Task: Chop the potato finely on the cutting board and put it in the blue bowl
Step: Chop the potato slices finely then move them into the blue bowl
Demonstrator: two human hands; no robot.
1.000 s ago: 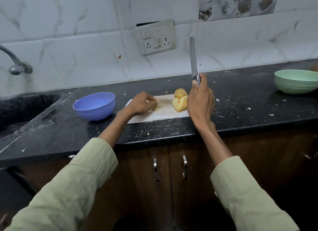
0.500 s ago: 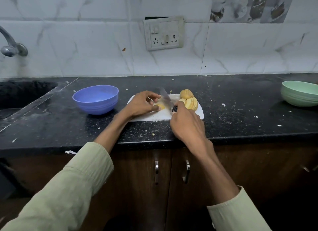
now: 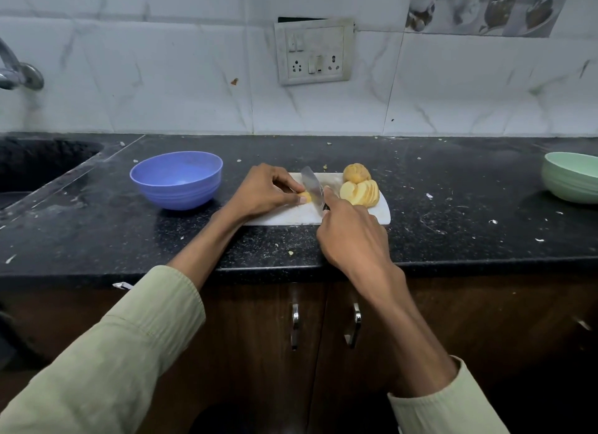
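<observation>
On a white cutting board (image 3: 301,216) on the black bench (image 3: 453,207), the left hand (image 3: 262,192) pinches a potato piece (image 3: 305,196); the right hand (image 3: 351,233) grips a knife (image 3: 312,186) cutting it. Sliced potato (image 3: 359,192) and an uncut end piece (image 3: 356,173) wait. The blue bowl (image 3: 177,179) appears empty. Chopping seems unfinished. No readable writing.

The knife (image 3: 312,187) handle is hidden inside the right hand (image 3: 352,236). The left hand (image 3: 263,192) covers most of a potato piece (image 3: 305,196). The green bowl (image 3: 571,181) is cut off at the right edge.
</observation>
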